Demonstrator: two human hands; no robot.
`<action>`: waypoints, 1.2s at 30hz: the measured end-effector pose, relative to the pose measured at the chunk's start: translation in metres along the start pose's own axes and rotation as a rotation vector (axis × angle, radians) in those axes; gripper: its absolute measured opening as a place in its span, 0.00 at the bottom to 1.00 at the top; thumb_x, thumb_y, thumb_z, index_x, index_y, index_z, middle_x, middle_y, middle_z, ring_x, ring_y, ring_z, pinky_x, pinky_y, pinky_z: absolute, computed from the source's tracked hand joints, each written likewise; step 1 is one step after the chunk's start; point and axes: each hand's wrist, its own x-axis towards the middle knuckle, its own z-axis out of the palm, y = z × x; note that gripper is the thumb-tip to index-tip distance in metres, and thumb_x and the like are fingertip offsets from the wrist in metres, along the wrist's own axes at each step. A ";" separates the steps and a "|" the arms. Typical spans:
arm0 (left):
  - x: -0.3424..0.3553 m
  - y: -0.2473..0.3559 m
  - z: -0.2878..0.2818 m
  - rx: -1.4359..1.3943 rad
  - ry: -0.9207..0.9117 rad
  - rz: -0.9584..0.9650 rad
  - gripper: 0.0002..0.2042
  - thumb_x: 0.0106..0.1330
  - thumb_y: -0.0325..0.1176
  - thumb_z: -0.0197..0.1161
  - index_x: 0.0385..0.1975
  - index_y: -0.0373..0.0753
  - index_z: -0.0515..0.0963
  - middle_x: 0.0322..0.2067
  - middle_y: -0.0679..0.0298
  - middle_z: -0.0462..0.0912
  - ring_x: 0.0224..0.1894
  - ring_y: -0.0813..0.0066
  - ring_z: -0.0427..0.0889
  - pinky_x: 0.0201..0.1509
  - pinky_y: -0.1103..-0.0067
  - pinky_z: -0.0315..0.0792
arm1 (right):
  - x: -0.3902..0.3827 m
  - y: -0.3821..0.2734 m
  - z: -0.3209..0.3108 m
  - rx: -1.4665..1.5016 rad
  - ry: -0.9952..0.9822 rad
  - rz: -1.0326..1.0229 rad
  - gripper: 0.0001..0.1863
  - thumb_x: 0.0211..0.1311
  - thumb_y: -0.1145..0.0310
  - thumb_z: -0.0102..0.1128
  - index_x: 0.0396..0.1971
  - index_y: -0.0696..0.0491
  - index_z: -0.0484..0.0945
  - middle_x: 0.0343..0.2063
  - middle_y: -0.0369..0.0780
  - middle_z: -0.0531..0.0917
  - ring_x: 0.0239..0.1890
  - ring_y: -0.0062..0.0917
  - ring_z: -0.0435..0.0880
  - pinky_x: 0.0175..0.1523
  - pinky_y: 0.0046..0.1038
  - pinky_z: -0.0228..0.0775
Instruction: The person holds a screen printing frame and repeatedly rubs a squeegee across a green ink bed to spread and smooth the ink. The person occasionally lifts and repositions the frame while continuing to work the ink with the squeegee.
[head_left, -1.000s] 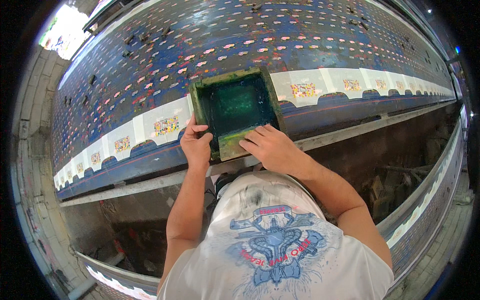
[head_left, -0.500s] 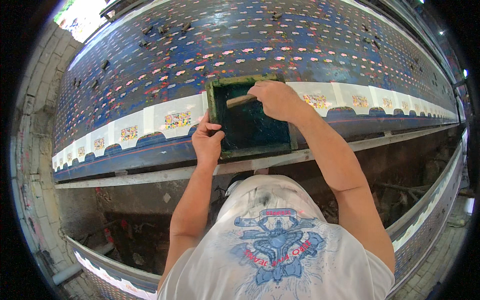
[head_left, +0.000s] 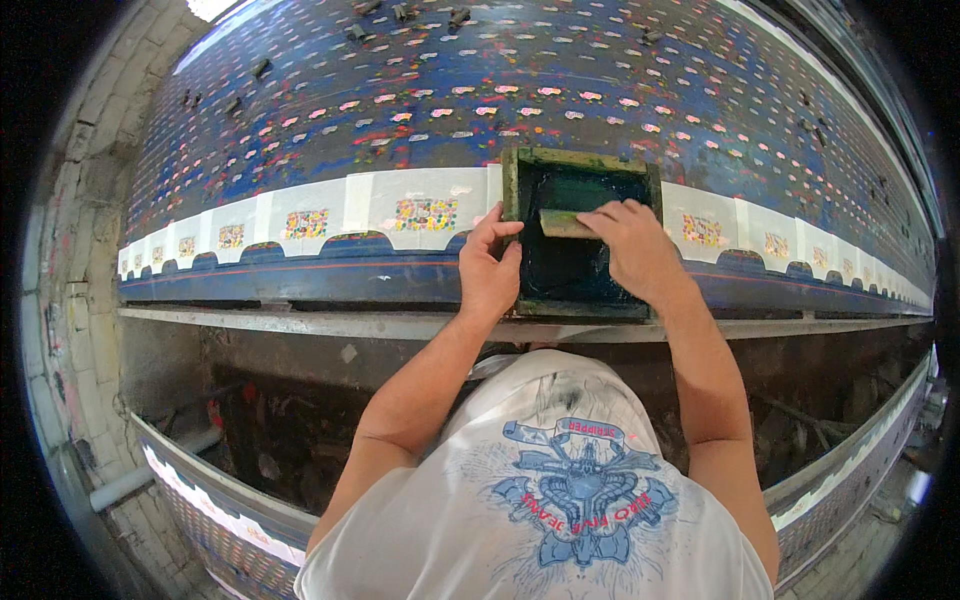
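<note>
My left hand (head_left: 487,262) is closed on the left side of a wooden screen frame (head_left: 583,308), whose dark green, wet-looking inner surface shows. My right hand (head_left: 635,250) grips a flat wooden squeegee (head_left: 563,223), held crosswise inside the frame over that dark surface. The frame rests across a band of white fabric pieces (head_left: 355,200) laid along the near edge of a long blue-grey table. Several of the pieces carry small multicoloured printed patches (head_left: 426,213). What lies under the frame is hidden.
The long table (head_left: 400,140) bears rows of small printed marks and several small dark objects (head_left: 459,20). A pale rail (head_left: 250,325) runs along its near edge, above a dark trough. Behind me is another table edge with white pieces (head_left: 220,500). A brick walkway (head_left: 105,250) lies at left.
The whole scene has shifted rightward in the view. My right hand has moved the squeegee from the frame's near edge up to the far part, then level across the middle. My left hand still grips the frame.
</note>
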 end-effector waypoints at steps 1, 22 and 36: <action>0.000 -0.001 0.000 0.011 -0.002 0.008 0.14 0.74 0.16 0.66 0.55 0.35 0.87 0.81 0.43 0.72 0.80 0.54 0.75 0.78 0.67 0.73 | -0.007 -0.005 0.001 0.000 -0.001 -0.007 0.26 0.59 0.86 0.59 0.58 0.56 0.88 0.50 0.47 0.89 0.54 0.50 0.83 0.66 0.48 0.76; -0.003 -0.011 0.003 0.105 0.019 0.159 0.22 0.56 0.12 0.66 0.51 0.35 0.91 0.82 0.39 0.69 0.85 0.49 0.68 0.86 0.62 0.63 | -0.128 -0.024 0.015 0.240 0.277 0.216 0.26 0.66 0.60 0.80 0.61 0.52 0.88 0.66 0.48 0.84 0.73 0.50 0.76 0.77 0.53 0.68; -0.040 -0.003 0.198 -0.043 0.021 0.166 0.18 0.58 0.10 0.64 0.47 0.30 0.87 0.84 0.39 0.67 0.84 0.54 0.70 0.84 0.67 0.64 | -0.256 0.129 -0.036 0.568 0.505 0.461 0.24 0.65 0.69 0.77 0.62 0.54 0.89 0.64 0.48 0.87 0.69 0.46 0.81 0.77 0.47 0.70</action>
